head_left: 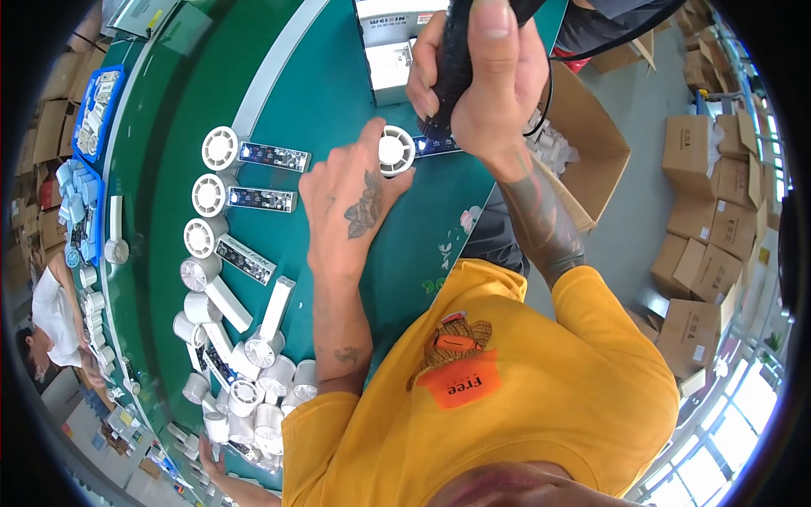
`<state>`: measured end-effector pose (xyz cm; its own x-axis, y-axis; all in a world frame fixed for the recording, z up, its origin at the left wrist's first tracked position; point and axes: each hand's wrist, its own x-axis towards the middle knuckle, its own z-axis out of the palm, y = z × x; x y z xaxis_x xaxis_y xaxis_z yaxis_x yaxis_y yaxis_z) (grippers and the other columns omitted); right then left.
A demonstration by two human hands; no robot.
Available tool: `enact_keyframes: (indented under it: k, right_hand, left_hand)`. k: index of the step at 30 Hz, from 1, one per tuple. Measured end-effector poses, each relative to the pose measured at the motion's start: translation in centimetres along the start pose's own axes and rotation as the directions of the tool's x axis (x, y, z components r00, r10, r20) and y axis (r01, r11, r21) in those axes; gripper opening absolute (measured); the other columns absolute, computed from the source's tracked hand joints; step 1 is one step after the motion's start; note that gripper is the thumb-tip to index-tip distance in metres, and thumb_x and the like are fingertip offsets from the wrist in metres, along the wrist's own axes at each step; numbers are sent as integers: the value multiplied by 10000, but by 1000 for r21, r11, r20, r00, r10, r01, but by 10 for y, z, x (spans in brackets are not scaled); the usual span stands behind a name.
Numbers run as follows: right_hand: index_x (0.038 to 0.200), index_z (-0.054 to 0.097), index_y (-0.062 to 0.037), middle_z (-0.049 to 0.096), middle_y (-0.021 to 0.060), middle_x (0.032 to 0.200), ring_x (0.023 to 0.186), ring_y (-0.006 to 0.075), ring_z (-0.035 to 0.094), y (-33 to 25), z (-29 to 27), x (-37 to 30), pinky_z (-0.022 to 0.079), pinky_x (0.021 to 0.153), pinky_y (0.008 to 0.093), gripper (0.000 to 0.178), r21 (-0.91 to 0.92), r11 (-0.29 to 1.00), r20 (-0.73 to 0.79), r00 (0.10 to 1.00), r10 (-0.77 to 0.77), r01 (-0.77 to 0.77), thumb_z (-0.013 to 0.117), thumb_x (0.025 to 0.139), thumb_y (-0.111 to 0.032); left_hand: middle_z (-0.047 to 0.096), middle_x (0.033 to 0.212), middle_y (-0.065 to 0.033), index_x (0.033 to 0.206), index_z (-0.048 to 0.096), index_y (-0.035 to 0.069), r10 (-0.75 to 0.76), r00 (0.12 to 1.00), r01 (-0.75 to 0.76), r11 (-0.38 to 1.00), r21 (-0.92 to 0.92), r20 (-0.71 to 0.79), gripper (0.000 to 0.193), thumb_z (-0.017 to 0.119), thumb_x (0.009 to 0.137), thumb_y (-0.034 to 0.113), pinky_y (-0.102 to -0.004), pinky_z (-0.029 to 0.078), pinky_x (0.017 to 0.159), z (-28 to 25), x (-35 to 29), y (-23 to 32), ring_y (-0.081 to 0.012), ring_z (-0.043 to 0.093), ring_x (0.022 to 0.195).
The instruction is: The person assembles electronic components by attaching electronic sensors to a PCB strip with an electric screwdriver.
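My left hand (351,194) grips the round head of a white handheld fan (396,152) on the green table, thumb and fingers on either side of it. The fan's handle points right, and its open side bares a circuit board (435,146) lit blue-white near the head. Wrapped in my right hand (498,93) is a black, upright tool that looks like an electric screwdriver (454,63), its thumb lying along the body. The tool's lower end is over the handle; its tip is hidden. A black cable (549,97) hangs beside the right hand.
Several open-handled fans (262,199) lie left, above a heap of white fans (253,397). A metal-fronted box (393,68) stands at the far side. An open carton (604,160) is at right. Blue trays (100,110) and another person (59,321) are beyond the left edge.
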<state>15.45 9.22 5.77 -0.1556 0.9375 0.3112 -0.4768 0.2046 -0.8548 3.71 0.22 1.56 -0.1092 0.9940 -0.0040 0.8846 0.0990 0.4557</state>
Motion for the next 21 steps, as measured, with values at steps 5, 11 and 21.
enact_keyframes:
  k: [5, 11, 21]
  right_hand:
    - [1188, 499, -17, 596, 77, 694, 485, 110, 505, 19, -11, -2, 406, 466, 235, 346, -20, 999, 50, 998, -29, 30, 562, 1075, -338]
    - [1239, 482, -2, 592, 62, 707, 495, 105, 521, 28, -19, -15, 421, 469, 239, 389, -71, 984, 83, 984, -158, 164, 561, 1074, -345]
    - [1347, 358, -2, 582, 121, 760, 581, 211, 586, 42, -49, -48, 506, 550, 357, 874, 44, 974, 280, 933, -226, 223, 770, 863, -602]
  left_hand:
    - [738, 827, -153, 1184, 675, 78, -7, 1000, 7, 999, -37, 1, 478, 849, 766, 233, -442, 543, 620, -1, 1, 3, -353, 722, 765]
    - [733, 813, -166, 1167, 683, 72, -3, 1000, 3, 1000, -12, 8, 463, 845, 762, 229, -440, 544, 618, -3, 2, 4, -358, 719, 741]
    - [652, 1057, -135, 1190, 676, 133, 230, 953, -208, 970, 125, -195, 440, 803, 769, 157, -445, 528, 749, 4, -1, 3, -345, 651, 975]
